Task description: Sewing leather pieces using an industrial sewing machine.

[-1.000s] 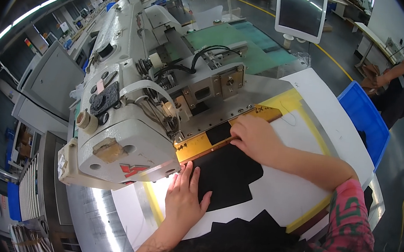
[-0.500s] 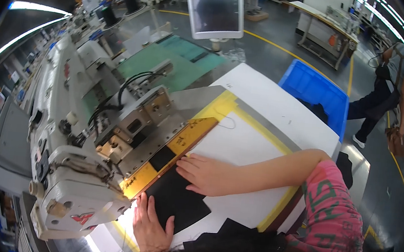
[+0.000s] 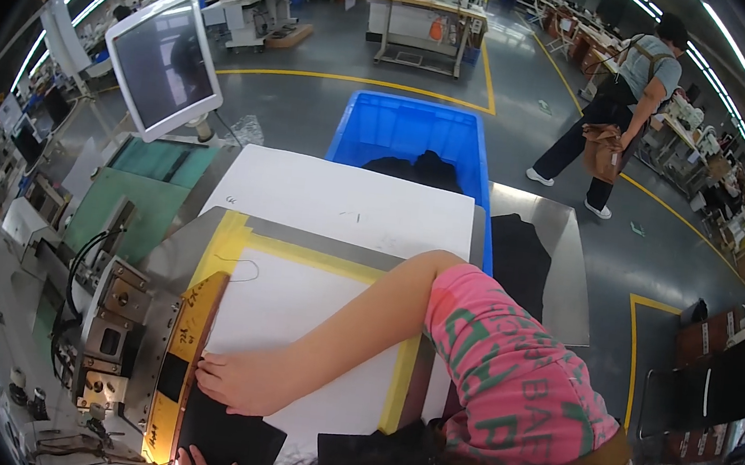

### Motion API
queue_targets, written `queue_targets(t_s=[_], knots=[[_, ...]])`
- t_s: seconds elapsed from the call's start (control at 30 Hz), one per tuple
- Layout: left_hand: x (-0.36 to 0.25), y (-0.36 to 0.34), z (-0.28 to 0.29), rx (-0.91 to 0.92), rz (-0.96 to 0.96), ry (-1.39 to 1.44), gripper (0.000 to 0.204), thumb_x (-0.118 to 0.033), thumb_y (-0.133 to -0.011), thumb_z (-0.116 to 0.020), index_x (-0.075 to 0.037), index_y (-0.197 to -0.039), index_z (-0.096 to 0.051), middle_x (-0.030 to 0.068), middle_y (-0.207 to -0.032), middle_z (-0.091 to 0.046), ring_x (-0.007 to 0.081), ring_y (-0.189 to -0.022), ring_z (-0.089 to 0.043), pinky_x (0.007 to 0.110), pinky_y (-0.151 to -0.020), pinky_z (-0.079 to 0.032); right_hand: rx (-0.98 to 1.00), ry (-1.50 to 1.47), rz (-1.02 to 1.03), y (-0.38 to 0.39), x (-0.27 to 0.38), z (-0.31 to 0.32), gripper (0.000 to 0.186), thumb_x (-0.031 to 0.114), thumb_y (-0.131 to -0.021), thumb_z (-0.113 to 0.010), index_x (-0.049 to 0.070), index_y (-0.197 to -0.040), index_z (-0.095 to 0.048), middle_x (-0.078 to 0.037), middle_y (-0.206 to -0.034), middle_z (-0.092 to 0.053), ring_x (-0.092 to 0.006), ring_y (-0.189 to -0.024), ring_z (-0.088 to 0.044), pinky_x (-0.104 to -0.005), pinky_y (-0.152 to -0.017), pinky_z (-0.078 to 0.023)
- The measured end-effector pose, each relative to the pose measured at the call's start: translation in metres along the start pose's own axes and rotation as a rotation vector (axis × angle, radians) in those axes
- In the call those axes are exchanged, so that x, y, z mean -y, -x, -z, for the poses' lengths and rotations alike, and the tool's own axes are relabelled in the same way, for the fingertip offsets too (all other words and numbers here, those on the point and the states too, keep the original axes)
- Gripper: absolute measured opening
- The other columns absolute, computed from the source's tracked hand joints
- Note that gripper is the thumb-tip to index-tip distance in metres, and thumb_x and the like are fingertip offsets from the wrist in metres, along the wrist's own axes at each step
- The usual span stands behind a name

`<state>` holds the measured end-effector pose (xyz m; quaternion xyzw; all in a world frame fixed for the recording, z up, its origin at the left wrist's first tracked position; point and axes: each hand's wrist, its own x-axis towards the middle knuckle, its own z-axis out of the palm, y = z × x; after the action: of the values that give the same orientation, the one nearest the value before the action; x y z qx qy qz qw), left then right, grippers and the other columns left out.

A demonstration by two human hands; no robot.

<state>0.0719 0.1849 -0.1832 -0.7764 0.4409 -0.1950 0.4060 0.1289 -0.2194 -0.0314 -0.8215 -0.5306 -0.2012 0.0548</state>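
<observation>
My right hand (image 3: 237,380) lies with its fingers apart and slightly bent, on black fabric (image 3: 237,436) along the edge of a yellow strip template (image 3: 165,424). Lower down, my left hand (image 3: 199,464) is mostly hidden at the bottom edge, fingers apart against the fabric beside that template. The fabric sits on a white board (image 3: 311,299) bordered with yellow tape. A metal sewing-machine head (image 3: 107,341) stands left of the template.
A monitor (image 3: 160,60) stands at back left, near a green plate (image 3: 112,205). A blue bin (image 3: 355,122) holds dark fabric beyond a white sheet (image 3: 339,202). A co-worker (image 3: 623,95) carrying a brown item is at right. More black fabric (image 3: 516,248) lies right.
My view has swung right and upward, showing more of the workshop and less of my left hand. Both hands stay along the template edge. The co-worker appears more upright, walking.
</observation>
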Motion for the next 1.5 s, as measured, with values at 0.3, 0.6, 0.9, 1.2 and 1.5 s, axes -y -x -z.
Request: queue_targets(t_s=[0.3, 0.6, 0.9, 1.2, 1.5], knots=[[0.026, -0.118, 0.122, -0.065, 0.454, 0.700, 0.058, -0.042, -0.088, -0.056, 0.004, -0.124, -0.055, 0.0284, -0.111, -0.061, 0.0411, -0.100, -0.062, 0.045, -0.085, -0.052, 0.112, 0.030, -0.002, -0.002, 0.000, -0.023, 0.057, 0.034, -0.089, -0.053, -0.015, -0.118, -0.049, -0.028, -0.120, -0.049, -0.0403, -0.118, -0.047, -0.0476, -0.106, -0.030], [0.055, -0.123, 0.247, 0.123, 0.859, 0.852, 0.063, -0.028, -0.079, -0.067, 0.004, -0.129, -0.048, 0.0221, -0.138, -0.044, 0.0387, -0.126, -0.042, 0.049, -0.105, -0.032, 0.122, -0.274, -0.160, 0.010, 0.000, 0.015, 0.052, 0.029, -0.090, -0.056, -0.009, -0.125, -0.049, -0.026, -0.128, -0.048, -0.0363, -0.127, -0.042, -0.0432, -0.109, -0.031], [0.050, -0.115, 0.247, 0.175, 0.906, 0.802, 0.065, -0.040, -0.084, -0.063, 0.004, -0.130, -0.049, 0.0229, -0.139, -0.043, 0.0344, -0.123, -0.049, 0.040, -0.096, -0.043, 0.110, -0.152, -0.104, 0.007, 0.003, 0.021, 0.053, 0.027, -0.086, -0.061, -0.007, -0.125, -0.051, -0.023, -0.131, -0.048, -0.0345, -0.125, -0.046, -0.0428, -0.107, -0.034], [0.050, -0.115, 0.245, 0.101, 0.920, 0.861, 0.065, -0.035, -0.080, -0.069, 0.005, -0.127, -0.050, 0.0233, -0.135, -0.045, 0.0369, -0.118, -0.053, 0.041, -0.096, -0.044, 0.072, -0.177, -0.110, 0.007, 0.002, 0.021, 0.052, 0.021, -0.081, -0.067, -0.007, -0.122, -0.053, -0.022, -0.126, -0.050, -0.0345, -0.121, -0.048, -0.0446, -0.105, -0.037], [0.052, -0.116, 0.246, 0.135, 0.921, 0.865, 0.064, -0.040, -0.083, -0.065, 0.005, -0.127, -0.052, 0.0232, -0.134, -0.047, 0.0353, -0.116, -0.055, 0.041, -0.095, -0.044, 0.083, -0.131, -0.097, 0.006, 0.001, 0.026, 0.052, 0.024, -0.082, -0.066, -0.006, -0.122, -0.054, -0.021, -0.127, -0.051, -0.0332, -0.122, -0.048, -0.0465, -0.106, -0.035]])
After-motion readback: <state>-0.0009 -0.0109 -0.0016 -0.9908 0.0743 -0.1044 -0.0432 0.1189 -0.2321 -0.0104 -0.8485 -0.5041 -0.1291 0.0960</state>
